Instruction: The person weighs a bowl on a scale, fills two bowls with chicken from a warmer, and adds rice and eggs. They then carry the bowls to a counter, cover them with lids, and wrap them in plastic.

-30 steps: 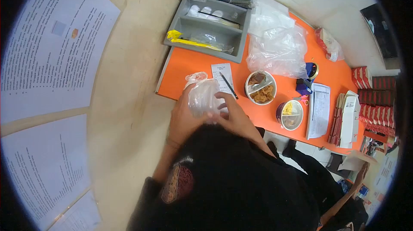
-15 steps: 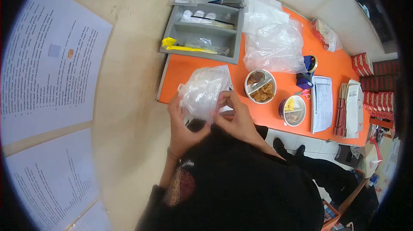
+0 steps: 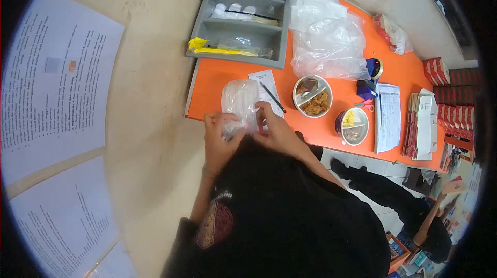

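A clear plastic bag with whitish contents (image 3: 240, 97) is held between both hands at the near left edge of the orange table (image 3: 207, 84). My left hand (image 3: 221, 136) closes its fingers on the bag's lower left side. My right hand (image 3: 274, 132) pinches the lower right side. A pen (image 3: 273, 97) lies on a small paper slip (image 3: 265, 80) just beyond my right hand. To the right stand a bowl of brown fried food (image 3: 315, 104) and a smaller bowl with yellow food (image 3: 349, 118), both with clear divided inserts.
A grey tray (image 3: 282, 45) stands at the back, beside large plastic bags (image 3: 329, 45). Tape dispenser (image 3: 367, 91), pink scissors (image 3: 366, 104), printed sheets (image 3: 388, 117) and folded cartons (image 3: 425, 123) lie to the right. Another person (image 3: 404, 200) is at the lower right.
The bag has gone from puffed out to flatter and narrower, and both hands have moved slightly on it. The pen and slip are now more exposed. The other person's arms have come into view.
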{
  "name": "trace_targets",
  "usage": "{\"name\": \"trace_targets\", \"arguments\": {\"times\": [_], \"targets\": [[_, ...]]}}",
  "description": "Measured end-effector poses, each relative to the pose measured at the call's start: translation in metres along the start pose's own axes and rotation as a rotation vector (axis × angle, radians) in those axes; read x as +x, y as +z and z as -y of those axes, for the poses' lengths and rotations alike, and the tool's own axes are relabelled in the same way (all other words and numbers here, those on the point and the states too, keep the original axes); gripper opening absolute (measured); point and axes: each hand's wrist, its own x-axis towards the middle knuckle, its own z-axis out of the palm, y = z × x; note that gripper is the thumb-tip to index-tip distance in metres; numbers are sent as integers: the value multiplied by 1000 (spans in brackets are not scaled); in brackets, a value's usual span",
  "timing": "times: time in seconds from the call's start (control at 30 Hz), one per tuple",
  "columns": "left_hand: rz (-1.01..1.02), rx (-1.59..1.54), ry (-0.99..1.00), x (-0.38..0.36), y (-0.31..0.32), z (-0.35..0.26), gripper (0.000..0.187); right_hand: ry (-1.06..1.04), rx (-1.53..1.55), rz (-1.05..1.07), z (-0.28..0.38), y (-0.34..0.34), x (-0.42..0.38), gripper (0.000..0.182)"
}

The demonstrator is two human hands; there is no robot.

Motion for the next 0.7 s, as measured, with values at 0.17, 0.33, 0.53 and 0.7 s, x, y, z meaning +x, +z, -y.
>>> {"name": "trace_targets", "arguments": {"times": [0.17,0.33,0.53,0.7], "targets": [[-152,61,37,3,20,8,25,226,-35,227,-43,20,6,47],[-238,153,162,4,23,10,21,55,-49,81,-35,18,4,45],[-165,284,275,5,22,13,25,162,291,-122,-22,13,9,38],[-183,238,268,5,24,16,24,216,274,-177,-19,13,6,25]]}}
